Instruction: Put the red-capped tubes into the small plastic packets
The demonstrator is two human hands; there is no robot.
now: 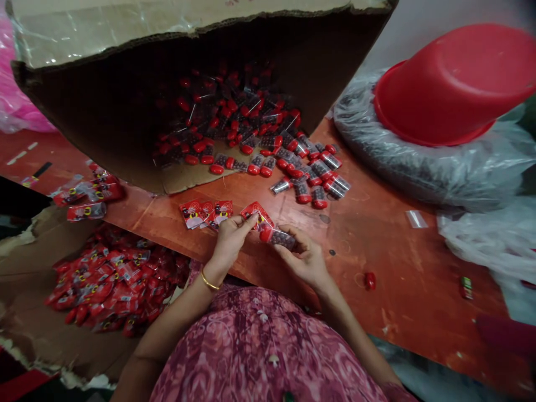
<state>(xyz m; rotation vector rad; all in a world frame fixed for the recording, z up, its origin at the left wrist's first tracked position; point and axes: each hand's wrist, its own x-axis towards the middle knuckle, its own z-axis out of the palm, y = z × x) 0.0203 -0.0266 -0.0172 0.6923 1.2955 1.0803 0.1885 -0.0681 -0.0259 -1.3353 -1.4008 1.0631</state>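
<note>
My left hand (231, 239) pinches a small red printed packet (256, 213) by its edge. My right hand (305, 258) grips a small clear tube with a red cap (278, 237), filled with dark pieces, its cap end touching the packet. Both hands are over the near edge of the red-brown table (402, 268). A few more red packets (206, 213) lie just left of my left hand. Several loose red-capped tubes (312, 176) spill from a tipped cardboard box (125, 123) beyond my hands.
A low cardboard box (37, 329) at the lower left holds several packed red packets (113, 279). At the right, a red plastic basin (452, 84) rests on a plastic-wrapped bundle (419, 167). A loose red cap (370, 280) lies on the table.
</note>
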